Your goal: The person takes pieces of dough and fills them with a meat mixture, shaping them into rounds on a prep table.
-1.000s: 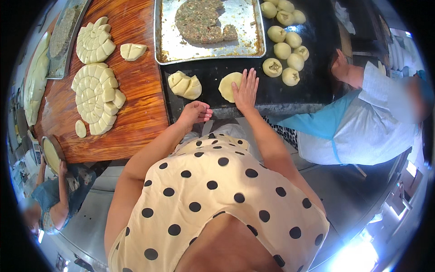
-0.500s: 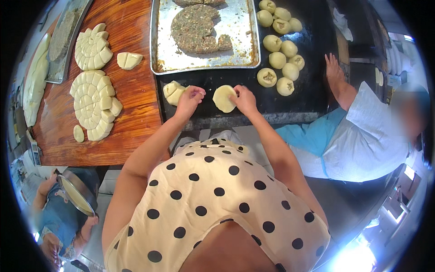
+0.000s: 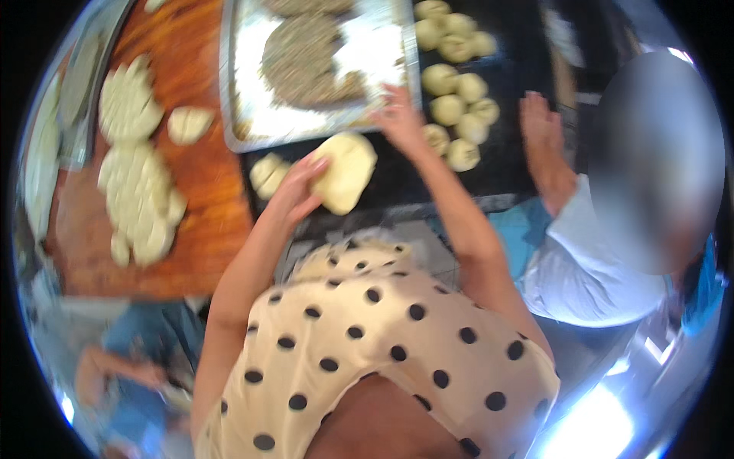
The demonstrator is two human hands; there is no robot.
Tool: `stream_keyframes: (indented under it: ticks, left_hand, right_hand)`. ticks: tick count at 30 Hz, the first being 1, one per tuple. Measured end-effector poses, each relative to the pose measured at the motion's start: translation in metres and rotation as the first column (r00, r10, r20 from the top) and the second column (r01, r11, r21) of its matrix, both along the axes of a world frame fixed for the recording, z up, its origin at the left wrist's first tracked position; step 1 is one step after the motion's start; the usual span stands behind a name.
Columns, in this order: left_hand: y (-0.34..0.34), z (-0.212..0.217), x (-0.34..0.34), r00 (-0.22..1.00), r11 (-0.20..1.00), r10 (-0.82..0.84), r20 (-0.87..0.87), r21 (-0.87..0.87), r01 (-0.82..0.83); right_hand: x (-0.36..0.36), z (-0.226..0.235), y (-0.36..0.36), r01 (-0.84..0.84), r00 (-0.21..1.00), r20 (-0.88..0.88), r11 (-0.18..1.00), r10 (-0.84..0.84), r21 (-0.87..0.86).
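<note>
At frame centre, the left hand (image 3: 300, 187) curls its fingers around a flat dough disc (image 3: 345, 172). The right hand (image 3: 397, 118) reaches over the tray (image 3: 252, 122) edge above it, fingers loosely bent; its hold cannot be told.

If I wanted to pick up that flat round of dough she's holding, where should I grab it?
Probably under its broad face, from the left as her left hand does. The flat dough round looks thin and soft, so pinching one edge would likely stretch it. Her right hand is at the filling tray.
</note>
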State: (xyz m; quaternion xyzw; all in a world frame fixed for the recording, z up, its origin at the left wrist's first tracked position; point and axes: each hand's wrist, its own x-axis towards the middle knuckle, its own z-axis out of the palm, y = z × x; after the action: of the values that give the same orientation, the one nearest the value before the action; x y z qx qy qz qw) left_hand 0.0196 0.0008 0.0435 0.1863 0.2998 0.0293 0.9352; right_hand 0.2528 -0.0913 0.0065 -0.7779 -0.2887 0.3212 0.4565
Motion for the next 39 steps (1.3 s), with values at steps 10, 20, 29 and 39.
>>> stream_keyframes:
  ticks: [10,20,29,39]
  left_hand:
    - [0.009,0.008,-0.022,0.977,0.965,0.215,-0.012,-0.149,-0.215]
    - [0.021,0.027,-0.004,0.978,0.989,0.146,-0.148,0.041,-0.142]
    - [0.027,0.045,0.007,0.955,0.945,0.238,-0.176,0.270,-0.186]
    - [0.044,0.034,0.026,0.937,0.928,0.305,-0.172,0.272,-0.253]
  right_hand:
    - [0.048,-0.045,0.057,-0.496,0.801,0.314,0.859,0.509,-0.126]
    - [0.038,-0.039,0.048,-0.344,0.817,0.453,0.932,0.358,-0.117]
    - [0.026,-0.029,0.050,-0.200,0.930,0.286,0.970,0.232,-0.137]
    - [-0.013,0.108,0.019,-0.403,0.824,0.404,0.912,0.396,-0.072]
